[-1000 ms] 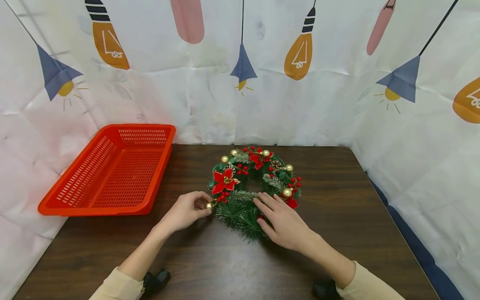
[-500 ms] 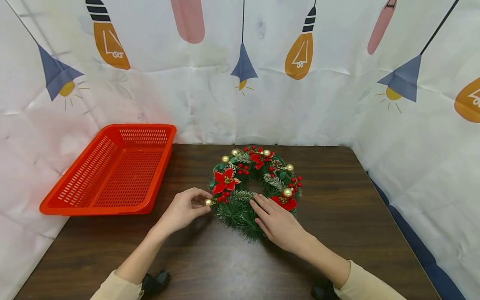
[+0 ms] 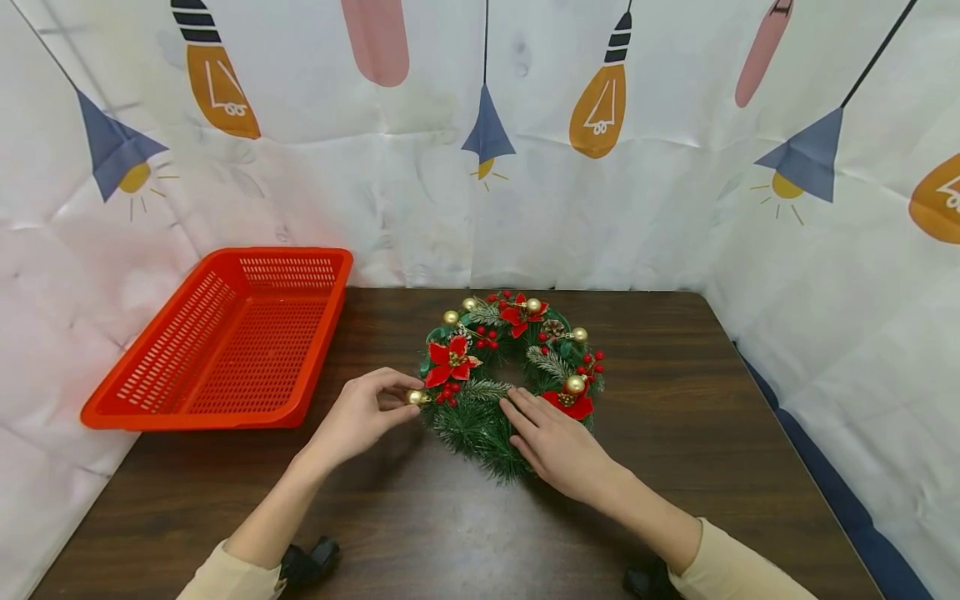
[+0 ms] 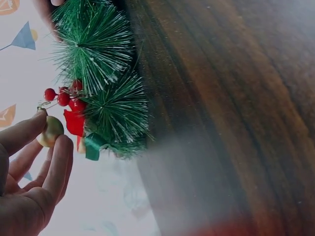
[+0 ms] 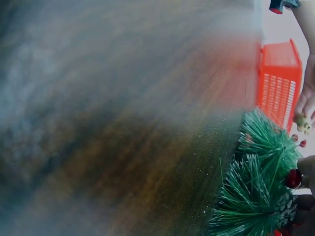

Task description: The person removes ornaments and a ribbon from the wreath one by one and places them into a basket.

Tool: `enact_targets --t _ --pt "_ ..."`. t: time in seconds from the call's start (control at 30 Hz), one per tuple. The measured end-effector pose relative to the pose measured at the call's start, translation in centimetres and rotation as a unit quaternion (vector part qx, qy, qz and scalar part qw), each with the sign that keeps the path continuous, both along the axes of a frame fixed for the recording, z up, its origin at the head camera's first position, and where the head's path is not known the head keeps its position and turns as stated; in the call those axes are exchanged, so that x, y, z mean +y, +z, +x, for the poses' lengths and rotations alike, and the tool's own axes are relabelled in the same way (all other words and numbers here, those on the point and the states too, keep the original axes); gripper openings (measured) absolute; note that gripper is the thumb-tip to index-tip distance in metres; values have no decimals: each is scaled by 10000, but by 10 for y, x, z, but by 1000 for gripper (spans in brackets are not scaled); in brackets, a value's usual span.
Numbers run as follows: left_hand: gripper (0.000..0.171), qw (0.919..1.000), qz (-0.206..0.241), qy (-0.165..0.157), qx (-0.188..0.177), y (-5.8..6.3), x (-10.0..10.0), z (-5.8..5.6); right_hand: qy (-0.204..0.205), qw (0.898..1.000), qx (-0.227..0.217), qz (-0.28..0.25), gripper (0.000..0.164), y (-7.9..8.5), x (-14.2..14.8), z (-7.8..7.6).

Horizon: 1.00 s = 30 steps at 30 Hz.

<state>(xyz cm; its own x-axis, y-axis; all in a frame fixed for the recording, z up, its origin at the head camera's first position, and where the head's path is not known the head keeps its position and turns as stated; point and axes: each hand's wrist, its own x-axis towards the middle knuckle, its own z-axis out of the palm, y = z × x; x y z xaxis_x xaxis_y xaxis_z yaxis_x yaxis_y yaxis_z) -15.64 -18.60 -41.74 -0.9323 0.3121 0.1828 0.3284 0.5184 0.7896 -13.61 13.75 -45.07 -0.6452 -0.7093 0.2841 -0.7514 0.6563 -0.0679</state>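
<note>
A green Christmas wreath (image 3: 472,429) lies on the dark wooden table, trimmed with red poinsettias (image 3: 450,362), red berries, pine cones and gold balls. At its left edge my left hand (image 3: 363,417) pinches a small gold ball ornament (image 4: 51,132) between thumb and fingertips; the ball's cap points toward the red berries (image 4: 64,98). My right hand (image 3: 558,446) rests on the near right part of the wreath, its fingers extended over the pine needles. Part of the wreath's lower right side is hidden under that hand.
A red plastic basket (image 3: 300,392) with slotted walls stands at the table's left. Behind the table hangs a white curtain (image 3: 420,208) printed with lamps and bulbs. The wooden table (image 3: 660,392) extends to the right of the wreath.
My left hand has moved slightly up and away with the gold ball. The right hand has shifted a little left, uncovering more of the red poinsettia on the right.
</note>
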Motion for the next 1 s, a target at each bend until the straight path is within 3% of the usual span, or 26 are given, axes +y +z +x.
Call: enact_targets --t 0.5,1.0 --pt "29 9999 105 83 89 12 2 -1 -29 9993 -362 -79 56 2 2 1" --pt "26 9991 65 353 241 16 -3 -6 -220 9992 -162 -305 57 5 6 0"
